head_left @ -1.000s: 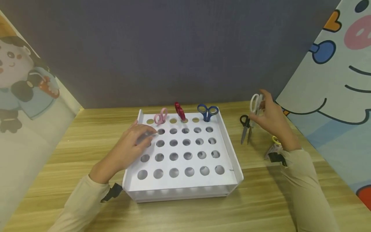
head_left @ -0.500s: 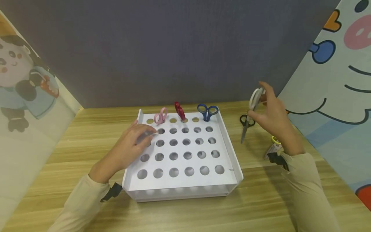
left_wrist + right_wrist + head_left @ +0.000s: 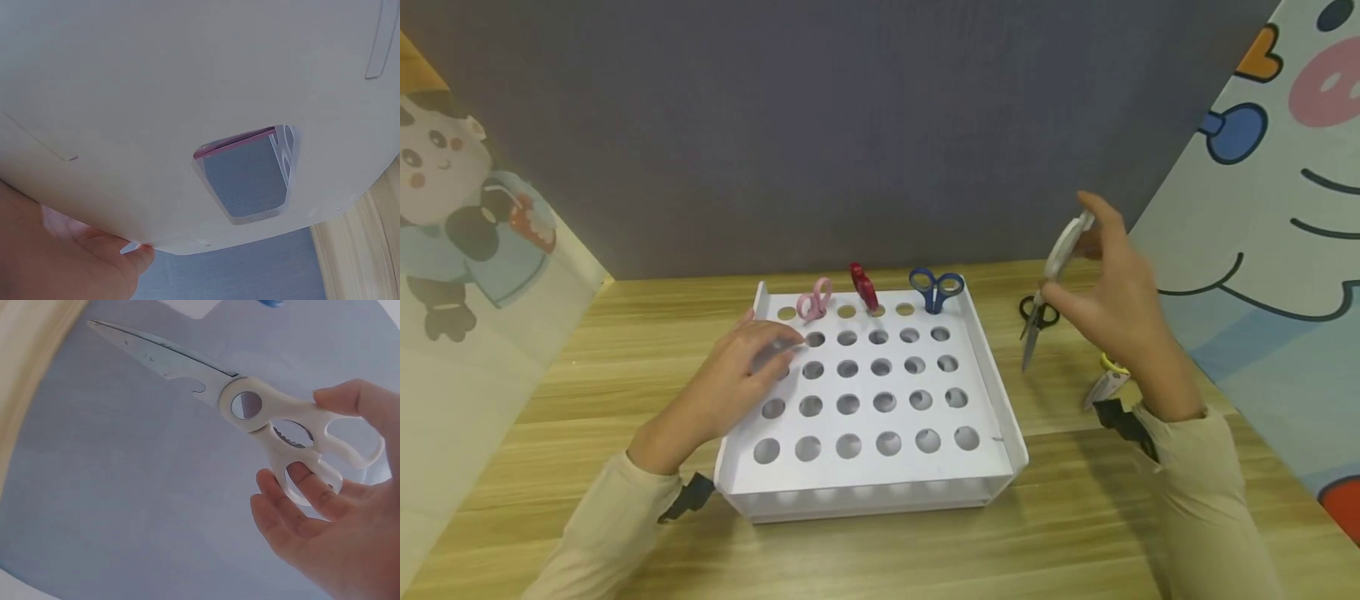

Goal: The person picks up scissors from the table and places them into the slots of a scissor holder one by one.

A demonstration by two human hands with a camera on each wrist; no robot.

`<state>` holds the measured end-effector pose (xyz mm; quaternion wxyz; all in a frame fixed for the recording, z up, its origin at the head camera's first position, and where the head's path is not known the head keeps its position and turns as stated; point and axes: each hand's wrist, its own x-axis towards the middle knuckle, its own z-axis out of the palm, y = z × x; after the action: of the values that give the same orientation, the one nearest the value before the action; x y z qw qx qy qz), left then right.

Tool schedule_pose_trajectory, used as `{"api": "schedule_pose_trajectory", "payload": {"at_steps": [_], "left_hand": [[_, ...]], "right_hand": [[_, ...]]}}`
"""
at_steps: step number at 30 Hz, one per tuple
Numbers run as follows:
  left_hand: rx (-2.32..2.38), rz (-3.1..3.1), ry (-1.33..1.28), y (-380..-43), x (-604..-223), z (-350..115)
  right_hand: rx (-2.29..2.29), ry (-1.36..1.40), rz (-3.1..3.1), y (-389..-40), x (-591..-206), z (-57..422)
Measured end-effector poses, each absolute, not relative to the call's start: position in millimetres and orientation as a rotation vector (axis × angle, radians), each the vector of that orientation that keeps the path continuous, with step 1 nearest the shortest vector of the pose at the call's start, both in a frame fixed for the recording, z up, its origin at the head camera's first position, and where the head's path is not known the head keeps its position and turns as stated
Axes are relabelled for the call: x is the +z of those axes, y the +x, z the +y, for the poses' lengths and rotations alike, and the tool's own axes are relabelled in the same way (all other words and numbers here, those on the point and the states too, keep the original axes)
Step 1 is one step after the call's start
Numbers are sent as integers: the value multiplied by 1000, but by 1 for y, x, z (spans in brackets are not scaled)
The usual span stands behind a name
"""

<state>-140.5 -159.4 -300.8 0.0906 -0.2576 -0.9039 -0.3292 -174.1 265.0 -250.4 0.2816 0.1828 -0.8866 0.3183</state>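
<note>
Through the handle loops, my right hand [image 3: 1120, 292] holds kitchen scissors [image 3: 250, 403] with white handles. Their blades are together; in the head view they point down and overlap black-handled scissors [image 3: 1043, 323] on the table. The right wrist view shows the thumb on one loop and fingers at the other. My left hand [image 3: 741, 367] holds the left side wall of a white rack [image 3: 850, 472] with rows of round holes, its thumb and index finger over the top board. Scissors with pink [image 3: 803, 307], red [image 3: 863, 287] and blue [image 3: 934, 302] handles stand in its back row.
Yellow-handled scissors [image 3: 1114, 364] lie on the wooden table [image 3: 1060, 517] by my right wrist, partly hidden. A dark grey panel [image 3: 880, 133] rises behind the table. Cartoon-printed walls [image 3: 1247, 250] stand at both sides.
My right hand has raised the white-handled scissors up and slightly right, and their handles have turned nearly edge-on in the head view. The left hand has stayed on the rack.
</note>
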Motion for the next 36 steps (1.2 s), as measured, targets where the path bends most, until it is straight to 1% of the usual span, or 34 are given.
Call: {"api": "schedule_pose_trajectory", "payload": {"at_steps": [8, 18, 25, 36], "left_hand": [[-975, -2682, -767, -140, -301, -159], [-969, -2689, -764, -140, -300, -159], [-964, -2693, -766, -139, -299, -159], [-976, -2688, -769, -140, -299, -160]], "right_hand": [[832, 530, -2292, -157, -238, 254], [800, 601, -2158, -145, -230, 245], [885, 613, -2024, -135, -226, 235], [1003, 835, -2024, -126, -228, 214]]}}
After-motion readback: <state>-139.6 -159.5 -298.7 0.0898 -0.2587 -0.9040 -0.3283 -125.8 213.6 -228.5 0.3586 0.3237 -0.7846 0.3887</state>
